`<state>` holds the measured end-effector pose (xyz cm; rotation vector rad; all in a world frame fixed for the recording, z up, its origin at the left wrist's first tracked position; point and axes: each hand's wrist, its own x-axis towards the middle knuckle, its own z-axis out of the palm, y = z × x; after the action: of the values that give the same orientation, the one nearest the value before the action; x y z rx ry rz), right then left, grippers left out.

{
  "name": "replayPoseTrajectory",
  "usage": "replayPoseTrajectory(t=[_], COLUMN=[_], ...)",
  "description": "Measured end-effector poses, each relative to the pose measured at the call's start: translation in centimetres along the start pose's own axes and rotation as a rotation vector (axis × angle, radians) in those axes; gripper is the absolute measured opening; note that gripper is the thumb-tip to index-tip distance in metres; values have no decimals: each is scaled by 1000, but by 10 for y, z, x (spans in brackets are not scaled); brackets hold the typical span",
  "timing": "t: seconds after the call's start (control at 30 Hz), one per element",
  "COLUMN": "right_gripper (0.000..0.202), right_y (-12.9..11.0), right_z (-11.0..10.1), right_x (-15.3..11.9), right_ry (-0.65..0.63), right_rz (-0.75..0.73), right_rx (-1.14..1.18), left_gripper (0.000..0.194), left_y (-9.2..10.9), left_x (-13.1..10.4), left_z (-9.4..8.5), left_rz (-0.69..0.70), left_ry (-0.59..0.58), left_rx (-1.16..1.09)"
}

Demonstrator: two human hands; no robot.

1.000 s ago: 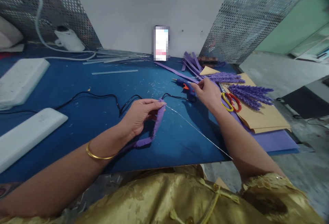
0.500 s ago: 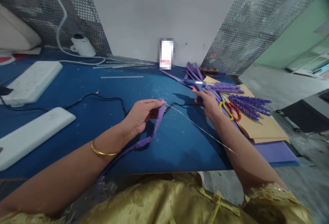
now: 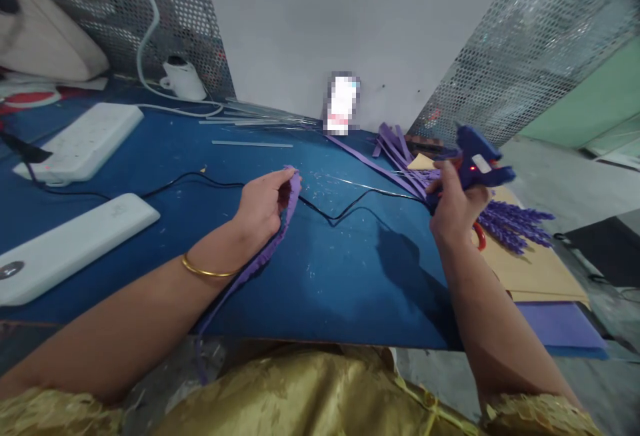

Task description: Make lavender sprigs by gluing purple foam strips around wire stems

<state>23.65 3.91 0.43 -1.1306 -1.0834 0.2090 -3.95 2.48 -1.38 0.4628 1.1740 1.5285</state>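
Downward, purple strip (image 3: 269, 251) hanging from pinched left grip (image 3: 261, 208), right grip (image 3: 455, 208) clasping glue gun (image 3: 475, 149)

Blue tabletop (image 3: 320, 303) strewn with small scraps, white power strip (image 3: 95, 143) and long white device (image 3: 75, 243) set at left, clear glue sticks (image 3: 265, 116) scattered at back, purple strips (image 3: 390, 146) heaped beside, brown paper (image 3: 540, 276) laid at right.

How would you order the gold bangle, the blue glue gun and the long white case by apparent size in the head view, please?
1. Long white case
2. Blue glue gun, in the right hand
3. Gold bangle, around the left wrist
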Motion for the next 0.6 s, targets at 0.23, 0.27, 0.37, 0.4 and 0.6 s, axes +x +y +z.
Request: replayPoseTrajectory(t=[0.23,0.27,0.37,0.4,0.6], right_gripper=[22,19,21,20,17], right_y=[-40,-44,-48,-48,-38], right_z=[-11,-11,-9,-8,-3], right_x=[-37,-47,-72,-77,-81], right_ry=[-370,-523,-855,-902,-944], right_rz=[-99,-40,86,87,104], right_rx=[116,114,89,66,-26], left_gripper=[14,16,20,20,21], left_y=[-6,-7,-9,-9,-4], left_x=[-6,-8,-15,-16,-23], left_z=[1,2,2,2,4], left_rz=[-27,-40,-61,-63,-77], left_ry=[-83,-108,-168,-180,-219], left_rx=[39,53,99,107,104])
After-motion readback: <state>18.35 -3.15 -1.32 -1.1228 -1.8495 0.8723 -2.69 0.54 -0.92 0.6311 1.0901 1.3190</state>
